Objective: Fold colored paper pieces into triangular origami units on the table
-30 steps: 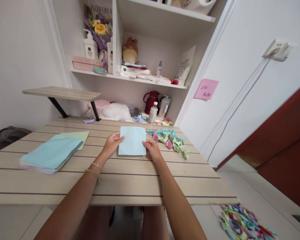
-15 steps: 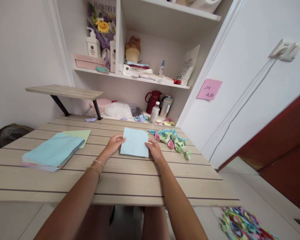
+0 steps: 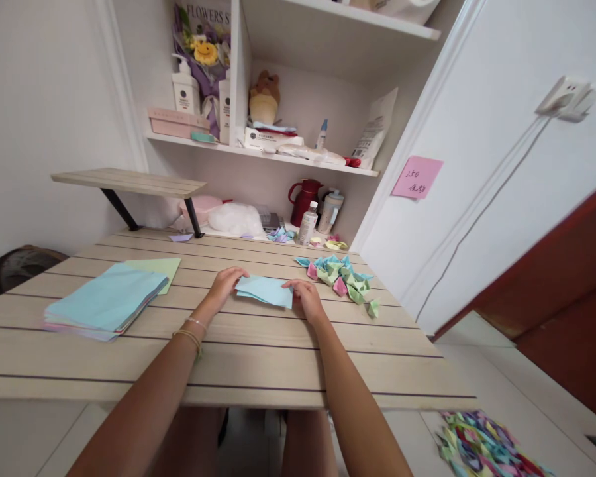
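Note:
A light blue sheet of paper (image 3: 264, 291) is bent over into a half-height strip between my hands, its lower layers slightly apart. My left hand (image 3: 224, 286) pinches its upper left corner, with a bracelet on the wrist. At the upper right end, my right hand (image 3: 305, 297) grips the paper between thumb and fingers. To the left lies a stack of coloured paper (image 3: 106, 301), blue on top, with a green sheet (image 3: 165, 268) poking out behind. Small folded paper boats (image 3: 345, 273) in blue, green and pink cluster right of my right hand.
A small raised shelf (image 3: 129, 180) stands on the slatted table (image 3: 258, 361) at the back left. A bottle (image 3: 307, 225), a red jug (image 3: 304, 202) and a plastic bag (image 3: 236, 220) sit along the back. Colourful folded papers (image 3: 484, 444) are heaped below the table's right corner.
The blue sheet was a flat, full square; its top edge has come down towards me, so it now shows as a doubled strip. Both hands still hold its sides.

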Tool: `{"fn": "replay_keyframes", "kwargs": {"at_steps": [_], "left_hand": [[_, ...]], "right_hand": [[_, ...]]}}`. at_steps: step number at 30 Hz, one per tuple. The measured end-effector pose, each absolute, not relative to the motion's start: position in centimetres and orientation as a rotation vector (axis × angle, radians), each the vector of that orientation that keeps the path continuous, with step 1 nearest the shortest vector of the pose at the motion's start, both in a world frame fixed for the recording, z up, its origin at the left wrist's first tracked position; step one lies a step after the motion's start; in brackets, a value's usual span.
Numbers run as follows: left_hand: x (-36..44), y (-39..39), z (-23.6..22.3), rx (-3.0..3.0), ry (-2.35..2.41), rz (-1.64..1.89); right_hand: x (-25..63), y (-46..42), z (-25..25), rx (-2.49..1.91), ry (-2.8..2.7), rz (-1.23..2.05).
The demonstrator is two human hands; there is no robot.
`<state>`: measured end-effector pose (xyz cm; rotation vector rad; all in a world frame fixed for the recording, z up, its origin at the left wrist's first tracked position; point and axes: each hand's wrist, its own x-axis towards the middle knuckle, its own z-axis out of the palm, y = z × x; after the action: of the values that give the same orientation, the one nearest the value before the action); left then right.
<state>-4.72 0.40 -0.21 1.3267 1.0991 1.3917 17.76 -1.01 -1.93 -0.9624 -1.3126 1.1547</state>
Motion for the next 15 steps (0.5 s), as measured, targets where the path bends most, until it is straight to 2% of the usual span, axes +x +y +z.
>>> {"fn": "replay_keyframes", "kwargs": {"at_steps": [7,12,15], "left_hand": [[-4.16,0.26,-0.78,1.498,1.016,1.218],[-4.22,0.35,-0.32,1.779,1.116,1.441],[-4.24,0.12,-0.02,1.739,1.141,1.508]], "right_hand": [[17.38,-1.44,-1.78,-1.113,-1.474,0.818],[17.66,-1.21,-1.64,-1.101,-1.513,0.573],[17.71,-1.0,-1.86,-1.139,-1.373,0.58]]}}
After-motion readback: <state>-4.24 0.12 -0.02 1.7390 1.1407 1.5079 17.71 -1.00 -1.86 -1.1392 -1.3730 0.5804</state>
